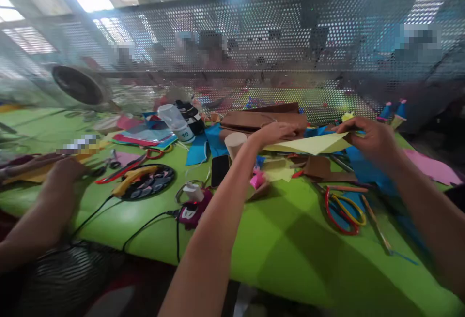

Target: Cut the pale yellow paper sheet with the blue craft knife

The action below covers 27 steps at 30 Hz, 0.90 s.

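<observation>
A pale yellow sheet (316, 143), paper or felt, is raised slightly above the green table. My right hand (363, 135) pinches its right end between thumb and fingers. My left hand (278, 132) lies with fingers stretched out over the sheet's left end, against folded brown sheets (250, 122). Whether its thumb grips the yellow sheet is hidden. Below the hands are a yellow scrap (278, 169), a pink piece (257, 180) and a brown scrap (317, 167). Red-and-yellow-handled scissors (345, 213) rest nearer to me.
A glue gun (134, 179) sits on a round dark tray, its cord crossing the table edge. A power adapter (191, 213), a phone (220, 171), a clear bottle (176, 122) and a fan (78, 84) stand leftward. Another person's hand (63, 176) works at far left.
</observation>
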Motion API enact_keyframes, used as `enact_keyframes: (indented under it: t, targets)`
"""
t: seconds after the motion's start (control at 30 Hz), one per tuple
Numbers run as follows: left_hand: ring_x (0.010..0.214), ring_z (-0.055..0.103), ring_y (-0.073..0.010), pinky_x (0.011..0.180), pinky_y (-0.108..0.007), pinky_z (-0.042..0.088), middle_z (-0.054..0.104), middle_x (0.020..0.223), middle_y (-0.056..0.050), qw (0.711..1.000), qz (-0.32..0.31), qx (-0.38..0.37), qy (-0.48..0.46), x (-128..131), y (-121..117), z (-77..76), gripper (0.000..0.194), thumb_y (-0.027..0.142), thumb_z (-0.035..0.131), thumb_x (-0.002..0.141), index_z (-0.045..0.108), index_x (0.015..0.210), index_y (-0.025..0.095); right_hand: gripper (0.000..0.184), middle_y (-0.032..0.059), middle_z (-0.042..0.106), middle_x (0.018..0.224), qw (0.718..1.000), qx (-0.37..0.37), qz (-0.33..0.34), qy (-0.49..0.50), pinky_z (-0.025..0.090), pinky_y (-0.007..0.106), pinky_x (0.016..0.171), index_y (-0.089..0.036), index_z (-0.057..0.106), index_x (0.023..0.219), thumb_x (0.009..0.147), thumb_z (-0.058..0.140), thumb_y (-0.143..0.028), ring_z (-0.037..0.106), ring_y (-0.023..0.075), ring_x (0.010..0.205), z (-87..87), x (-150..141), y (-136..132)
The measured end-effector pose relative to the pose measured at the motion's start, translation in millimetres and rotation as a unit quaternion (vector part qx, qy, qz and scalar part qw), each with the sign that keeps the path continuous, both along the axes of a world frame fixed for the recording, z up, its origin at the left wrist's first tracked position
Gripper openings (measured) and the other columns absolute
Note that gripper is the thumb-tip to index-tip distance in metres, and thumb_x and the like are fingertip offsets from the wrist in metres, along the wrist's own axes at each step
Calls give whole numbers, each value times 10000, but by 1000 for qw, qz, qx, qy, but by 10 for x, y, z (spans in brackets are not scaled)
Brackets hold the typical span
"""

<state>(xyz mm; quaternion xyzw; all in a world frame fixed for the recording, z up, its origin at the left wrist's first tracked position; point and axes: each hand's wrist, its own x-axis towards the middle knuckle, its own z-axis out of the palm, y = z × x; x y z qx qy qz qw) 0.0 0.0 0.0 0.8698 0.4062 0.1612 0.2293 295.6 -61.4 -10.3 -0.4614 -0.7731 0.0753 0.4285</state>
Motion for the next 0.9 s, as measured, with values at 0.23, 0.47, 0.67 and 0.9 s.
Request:
enact_keyframes:
  t: [0.23,0.47,0.67,0.9]
  targets:
    - [1548,369,-282,1245,-422,354,339,1706,-26,980,-129,5,-148,-192,-1515,55,831,534,652,967,232,1660,349,65,51,799,1042,991,4,20,134,553,361,946,-222,684,911,871,707,-267,738,190,1034,127,-8,-780]
    - [1565,334,-266,1294,-485,253,333,1707,-41,987,18,149,-63,-169,-2328,-459,831,266,589,933,214,1672,327,157,35,788,1018,987,-39,57,149,596,374,862,-256,663,911,890,731,-396,755,223,977,-29,-177,-1236]
    - [1515,431,-216,1250,-399,357,420,1657,-4,969,83,232,-8,-461,-2976,-910,876,117,398,829,252,1673,303,214,42,772,1150,995,-70,-4,74,599,406,916,-340,659,1139,940,657,-419,741,273,1056,-452,34,-1471]
    - [1212,680,-182,985,-265,536,721,1364,39,910,44,398,103,-615,-3445,-1823,465,380,575,981,614,1443,410,328,100,780,1204,973,-155,-72,-153,587,457,890,-276,706,1186,878,648,-369,737,336,1080,-1195,254,-1425]
